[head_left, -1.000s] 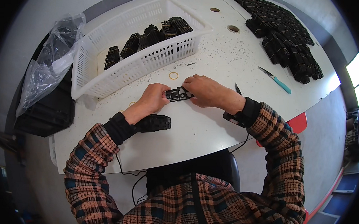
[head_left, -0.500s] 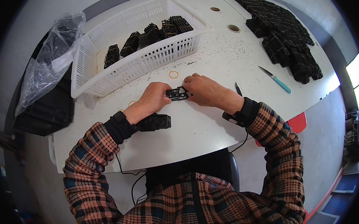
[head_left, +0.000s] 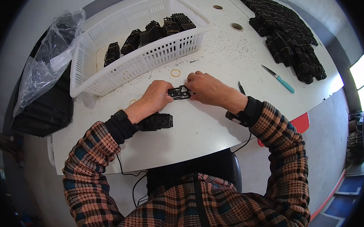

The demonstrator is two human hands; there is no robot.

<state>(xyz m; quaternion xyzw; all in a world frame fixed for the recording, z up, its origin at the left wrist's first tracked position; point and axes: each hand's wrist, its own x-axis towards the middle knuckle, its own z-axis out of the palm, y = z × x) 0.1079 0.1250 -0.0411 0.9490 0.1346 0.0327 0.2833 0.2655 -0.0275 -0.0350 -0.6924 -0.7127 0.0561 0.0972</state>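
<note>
Left hand point(head_left: 152, 97) and right hand point(head_left: 210, 90) still pinch the black slotted part point(head_left: 178, 94) near the white basket point(head_left: 152, 56), virtually unchanged.

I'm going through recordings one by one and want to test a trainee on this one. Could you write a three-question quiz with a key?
1. True or false: the left hand and right hand both hold the flat black part with cut-outs.
2. What lies between that part and the white slotted plastic basket? A: thin yellow ring; B: clear plastic bag; C: black crate.
3. What colour is the handle of the pointed metal-bladed knife lying fully in view?

Key: 1 true; 2 A; 3 teal.
</note>
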